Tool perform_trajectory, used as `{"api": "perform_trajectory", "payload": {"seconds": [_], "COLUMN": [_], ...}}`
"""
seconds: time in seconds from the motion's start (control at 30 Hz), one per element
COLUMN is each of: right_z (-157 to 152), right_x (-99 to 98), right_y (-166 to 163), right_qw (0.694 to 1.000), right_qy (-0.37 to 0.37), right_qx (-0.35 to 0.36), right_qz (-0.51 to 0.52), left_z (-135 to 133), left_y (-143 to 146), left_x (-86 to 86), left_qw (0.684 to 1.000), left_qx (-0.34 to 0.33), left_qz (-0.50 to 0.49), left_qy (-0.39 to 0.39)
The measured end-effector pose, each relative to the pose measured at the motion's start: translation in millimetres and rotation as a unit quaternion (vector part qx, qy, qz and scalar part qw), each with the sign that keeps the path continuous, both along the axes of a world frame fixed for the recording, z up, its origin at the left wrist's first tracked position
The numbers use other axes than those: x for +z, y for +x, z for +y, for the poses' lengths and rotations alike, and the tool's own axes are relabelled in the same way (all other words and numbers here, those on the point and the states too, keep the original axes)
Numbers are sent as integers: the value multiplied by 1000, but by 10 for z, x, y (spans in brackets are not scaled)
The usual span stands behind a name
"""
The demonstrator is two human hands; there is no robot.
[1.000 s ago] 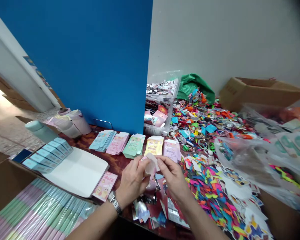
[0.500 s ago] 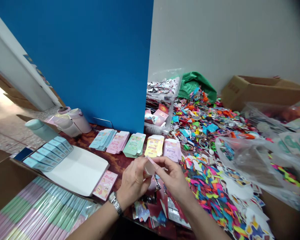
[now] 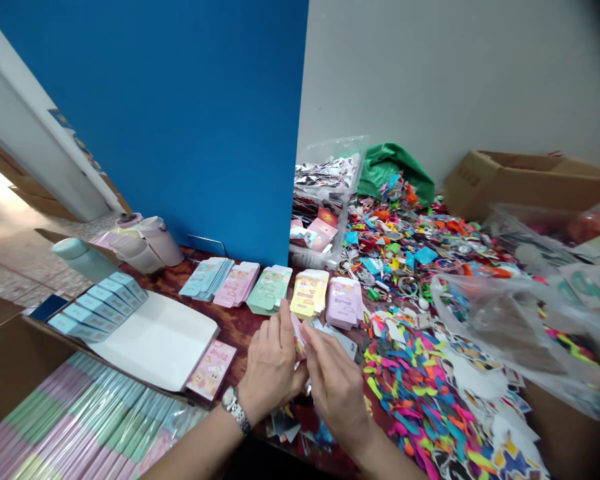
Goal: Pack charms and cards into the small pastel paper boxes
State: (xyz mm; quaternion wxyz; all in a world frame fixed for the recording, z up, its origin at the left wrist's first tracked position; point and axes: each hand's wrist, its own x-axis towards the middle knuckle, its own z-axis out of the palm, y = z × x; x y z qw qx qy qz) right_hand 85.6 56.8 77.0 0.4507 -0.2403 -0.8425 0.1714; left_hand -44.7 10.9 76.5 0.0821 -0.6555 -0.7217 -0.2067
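My left hand (image 3: 271,367), with a metal wristwatch (image 3: 236,410), and my right hand (image 3: 334,387) are close together above a dark reddish wooden table (image 3: 235,327). Between their fingertips they pinch a small pale pink card piece (image 3: 298,340), which is mostly hidden by my fingers. Just beyond my fingers lie stacks of flat printed card boxes: green (image 3: 269,289), yellow (image 3: 309,293) and lilac (image 3: 343,303). A grey-white card (image 3: 341,340) lies beside my right hand, and foil scraps (image 3: 286,423) lie beneath my hands.
Blue (image 3: 206,277) and pink (image 3: 235,285) card stacks, a white board (image 3: 155,340) and a row of pale blue boxes (image 3: 97,307) stand left. Shrink-wrapped stacks fill a cardboard box (image 3: 80,420). Colourful scraps (image 3: 420,393), a transparent bin (image 3: 323,200) and a plastic bag (image 3: 495,320) lie right.
My hands have come closer together, and my fingers now cover most of the pale piece. My right hand has moved lower, and a grey-white card now shows beside it.
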Motion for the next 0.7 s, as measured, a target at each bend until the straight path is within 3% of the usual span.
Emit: {"api": "perform_trajectory", "payload": {"seconds": [0.2,0.3,0.4,0.47,0.57,0.63,0.7], "right_z": [-61,64,256,303,139,-48,-163], "right_x": [-14,5,28,58,122,134,83], "right_y": [-24,-6,46,69,18,-57,-117], "right_qw": [997,983,929,870,795,778,805], "right_qy": [-72,-184,-333,-414,-516,-557,-546], "right_qx": [22,13,-47,-54,12,59,85], "right_qz": [-19,24,155,263,318,285,217], "left_z": [22,6,-56,-111,-195,-245,-292], "left_y": [-7,-75,-196,-248,-220,-175,-174], "left_x": [11,125,247,257,147,52,-2], "left_qw": [1000,999,990,974,934,899,882], "left_qx": [-2,-30,-82,-122,-168,-183,-186], "left_qz": [14,21,7,-70,-268,-370,-403], "left_qy": [-17,5,116,177,168,149,160]}}
